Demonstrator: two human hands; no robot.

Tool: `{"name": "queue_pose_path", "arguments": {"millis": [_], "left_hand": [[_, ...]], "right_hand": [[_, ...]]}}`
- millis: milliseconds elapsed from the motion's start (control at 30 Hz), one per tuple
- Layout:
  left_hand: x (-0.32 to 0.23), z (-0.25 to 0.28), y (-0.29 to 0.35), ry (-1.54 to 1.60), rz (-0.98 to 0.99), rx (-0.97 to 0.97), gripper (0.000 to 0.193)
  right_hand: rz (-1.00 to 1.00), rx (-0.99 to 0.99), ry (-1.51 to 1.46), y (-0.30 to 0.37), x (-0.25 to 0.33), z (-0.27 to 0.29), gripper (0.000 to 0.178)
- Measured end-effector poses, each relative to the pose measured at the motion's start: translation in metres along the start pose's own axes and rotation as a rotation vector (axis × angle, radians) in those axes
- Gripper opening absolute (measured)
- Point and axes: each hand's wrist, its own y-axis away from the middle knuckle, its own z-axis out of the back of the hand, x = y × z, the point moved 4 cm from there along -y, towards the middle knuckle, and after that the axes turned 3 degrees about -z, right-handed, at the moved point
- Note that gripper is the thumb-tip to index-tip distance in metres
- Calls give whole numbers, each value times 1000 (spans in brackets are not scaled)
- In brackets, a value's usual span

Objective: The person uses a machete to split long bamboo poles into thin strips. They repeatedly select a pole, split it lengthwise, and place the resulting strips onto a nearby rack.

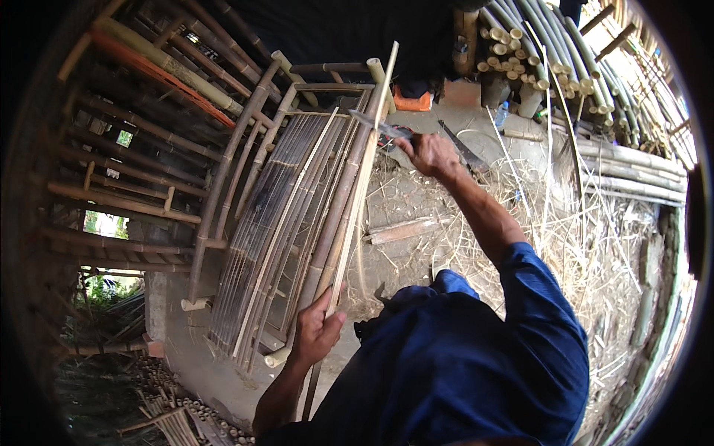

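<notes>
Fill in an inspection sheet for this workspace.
Surface: floor, strewn with shavings on the right.
Job's things: pale strip along the bench edge in view; knife crosses it in view, contact unclear.
Clutter: bottle, orange bag, wood piece.
Hands: left hand grips strip; right hand grips knife.
Cables: nothing seen.
Surroundings: stacked poles upper right, bamboo frames left.

A knife crosses a long, pale, slanting bamboo strip.
</notes>
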Motion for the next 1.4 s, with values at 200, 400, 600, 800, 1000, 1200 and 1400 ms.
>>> {"name": "queue_pose_path", "arguments": {"millis": [200, 400, 600, 800, 1000, 1200, 1400], "left_hand": [[44, 27, 21, 165, 109, 170, 51], [72, 16, -56, 338, 179, 69, 43], [85, -1, -54, 129, 167, -124, 36], [72, 4, -29, -205, 29, -119, 38], [78, 19, 30, -210, 83, -99, 36], [100, 50, 104, 51, 428, -29, 36], [113, 97, 137, -451, 196, -257, 39]], "right_hand": [[98, -68, 2, 23, 38, 36, 69], [102, 12, 59, 31, 47, 38, 69], [131, -28, 129, 26, 27, 19, 74], [62, -127, 51, 11, -8, 21, 72], [-113, -152, 130, -31, -62, 47, 80], [-387, -415, 25, -45, -139, 98, 80], [-574, -570, -367, -62, -254, 134, 91]]}}
